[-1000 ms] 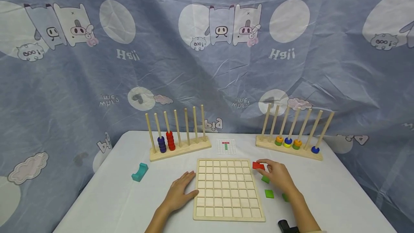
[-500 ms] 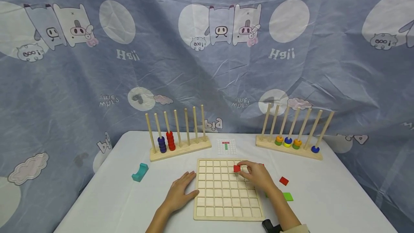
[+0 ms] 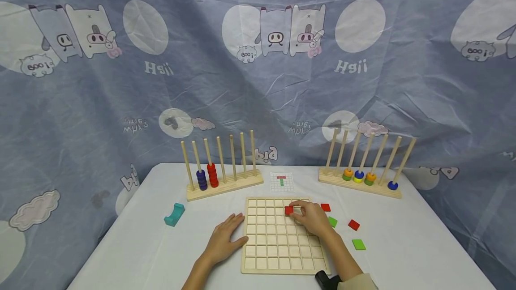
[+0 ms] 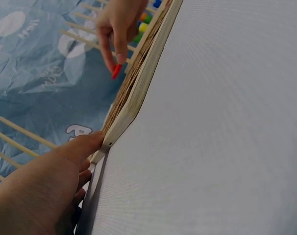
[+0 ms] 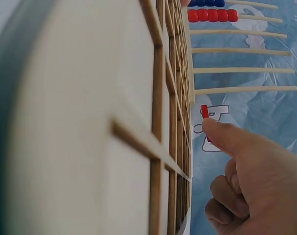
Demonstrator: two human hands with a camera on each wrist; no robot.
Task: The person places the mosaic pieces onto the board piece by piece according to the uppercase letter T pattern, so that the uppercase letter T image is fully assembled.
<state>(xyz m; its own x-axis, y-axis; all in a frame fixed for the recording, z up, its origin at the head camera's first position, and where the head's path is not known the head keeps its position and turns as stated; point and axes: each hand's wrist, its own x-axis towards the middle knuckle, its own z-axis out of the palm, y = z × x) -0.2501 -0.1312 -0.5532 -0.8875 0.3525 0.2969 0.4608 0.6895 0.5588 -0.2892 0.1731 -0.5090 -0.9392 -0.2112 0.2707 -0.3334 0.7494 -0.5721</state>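
Observation:
In the head view, my right hand (image 3: 314, 220) pinches a small red square tile (image 3: 288, 210) over the upper part of a wooden grid board (image 3: 272, 252). The right wrist view shows the tile (image 5: 205, 111) held above the board, between the thumb and a finger that is mostly hidden. My left hand (image 3: 222, 240) rests flat beside the board's left side, with the thumb (image 4: 87, 143) touching its edge in the left wrist view. Behind the board lies a card (image 3: 281, 182) printed with a red and green T on a grid.
Loose red tiles (image 3: 354, 225) and green tiles (image 3: 359, 245) lie right of the board. Wooden peg racks with coloured beads stand at the back left (image 3: 225, 188) and back right (image 3: 360, 183). A teal curved block (image 3: 175, 215) lies at left.
My right hand has moved left from the loose tiles to over the board, bringing a red tile with it. The left hand has stayed in place.

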